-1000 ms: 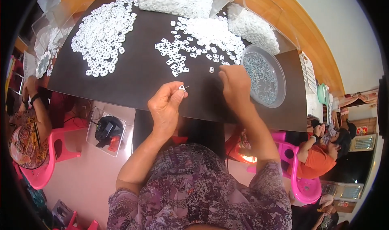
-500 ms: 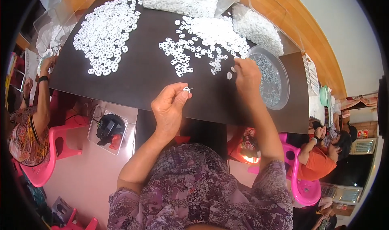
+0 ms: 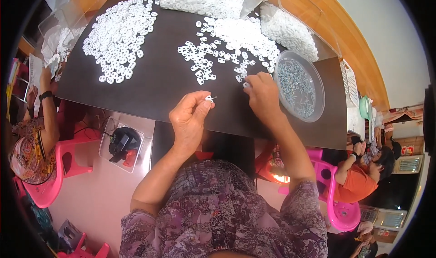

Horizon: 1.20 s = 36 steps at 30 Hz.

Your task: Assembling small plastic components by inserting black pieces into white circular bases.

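Note:
My left hand (image 3: 188, 121) pinches a small white plastic piece (image 3: 208, 98) between thumb and fingertips, above the table's near edge. A thin metal screw (image 3: 214, 97) sticks out of that piece to the right. My right hand (image 3: 265, 96) has its fingertips closed on a small white oval piece (image 3: 245, 85), mostly covered by the fingers, just above the tabletop. Beyond it lie loose white two-hole pieces (image 3: 200, 65) and a denser heap (image 3: 238, 35) of white pieces. To its right, a clear round tub (image 3: 319, 105) holds many grey screws (image 3: 295, 83).
On the dark table (image 3: 168, 90), a large pile of white oval pieces (image 3: 118, 40) lies at left. Filled clear bags (image 3: 200, 1) stand at the back. Co-workers sit at left, by a pink chair (image 3: 59, 167), and at right, in an orange shirt (image 3: 356, 180).
My right hand has moved left, away from the tub, and its fingertips have closed on the oval piece. The left hand stays put with its piece.

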Motion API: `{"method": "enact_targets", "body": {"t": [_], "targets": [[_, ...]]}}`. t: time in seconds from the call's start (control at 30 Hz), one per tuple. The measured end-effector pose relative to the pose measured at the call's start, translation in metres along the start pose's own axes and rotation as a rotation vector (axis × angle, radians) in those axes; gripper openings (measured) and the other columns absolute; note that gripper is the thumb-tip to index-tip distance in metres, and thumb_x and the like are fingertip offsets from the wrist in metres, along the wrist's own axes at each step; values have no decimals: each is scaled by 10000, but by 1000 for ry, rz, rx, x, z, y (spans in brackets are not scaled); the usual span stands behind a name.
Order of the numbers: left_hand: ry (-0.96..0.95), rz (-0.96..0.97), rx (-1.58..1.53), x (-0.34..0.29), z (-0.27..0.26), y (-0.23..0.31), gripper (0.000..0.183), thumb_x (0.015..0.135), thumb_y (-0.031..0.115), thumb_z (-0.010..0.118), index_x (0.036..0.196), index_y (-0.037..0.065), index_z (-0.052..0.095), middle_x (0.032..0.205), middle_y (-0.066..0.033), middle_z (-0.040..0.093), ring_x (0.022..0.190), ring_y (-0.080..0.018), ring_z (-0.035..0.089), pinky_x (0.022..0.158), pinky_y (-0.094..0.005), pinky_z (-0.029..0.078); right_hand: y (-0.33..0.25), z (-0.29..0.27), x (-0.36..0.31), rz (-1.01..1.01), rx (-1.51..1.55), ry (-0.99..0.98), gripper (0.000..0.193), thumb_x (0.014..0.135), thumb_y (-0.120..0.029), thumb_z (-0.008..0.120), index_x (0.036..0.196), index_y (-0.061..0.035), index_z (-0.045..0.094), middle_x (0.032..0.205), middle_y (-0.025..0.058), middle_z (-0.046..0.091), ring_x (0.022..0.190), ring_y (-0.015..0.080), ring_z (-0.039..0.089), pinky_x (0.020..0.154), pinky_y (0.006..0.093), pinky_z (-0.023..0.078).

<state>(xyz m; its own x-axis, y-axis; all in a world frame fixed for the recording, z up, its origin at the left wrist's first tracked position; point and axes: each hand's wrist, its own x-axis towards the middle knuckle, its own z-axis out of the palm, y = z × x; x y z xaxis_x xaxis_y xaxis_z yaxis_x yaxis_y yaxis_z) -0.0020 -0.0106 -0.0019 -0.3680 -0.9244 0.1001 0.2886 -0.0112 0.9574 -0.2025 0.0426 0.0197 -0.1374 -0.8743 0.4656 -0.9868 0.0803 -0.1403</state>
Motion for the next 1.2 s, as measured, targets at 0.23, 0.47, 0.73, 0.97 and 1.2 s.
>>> {"method": "enact_targets", "body": {"t": [0.23,0.47,0.73,0.97,1.2], "targets": [[-23,-25,-37,0,-1,4,162,862,42,608,1005,-33,623,846,-45,638,755,-80,587,683,-205,458,-7,-5,-4,140,351,-42,129,737,-18,666,850,-21,603,747,60,578,674,195,555,632,312,438],[-38,-54,-123,-3,7,18,203,871,99,619,1037,-17,630,808,-41,647,721,-63,561,638,-187,428,-41,-17,-3,609,1127,-168,120,799,-44,650,916,-15,645,773,3,624,647,39,503,559,192,389],[-70,-68,-96,-7,6,20,192,871,42,595,1047,-29,619,814,-39,633,733,-71,567,670,-199,446,-52,-13,-4,670,1429,-251,182,825,-58,632,995,7,646,767,36,633,620,62,514,548,185,383],[-58,-103,-125,-10,5,20,199,873,86,612,1038,-25,621,796,-51,656,689,-57,553,613,-186,427,-62,-10,-6,660,1466,-165,184,827,-47,626,997,22,641,772,36,634,635,63,524,555,187,392],[-31,-92,-84,-12,0,18,199,875,83,608,1039,-29,618,796,-39,646,703,-55,554,630,-181,427,-70,-12,-5,627,1395,-159,197,817,-30,624,1006,17,655,793,19,639,656,56,530,576,184,401]]}}
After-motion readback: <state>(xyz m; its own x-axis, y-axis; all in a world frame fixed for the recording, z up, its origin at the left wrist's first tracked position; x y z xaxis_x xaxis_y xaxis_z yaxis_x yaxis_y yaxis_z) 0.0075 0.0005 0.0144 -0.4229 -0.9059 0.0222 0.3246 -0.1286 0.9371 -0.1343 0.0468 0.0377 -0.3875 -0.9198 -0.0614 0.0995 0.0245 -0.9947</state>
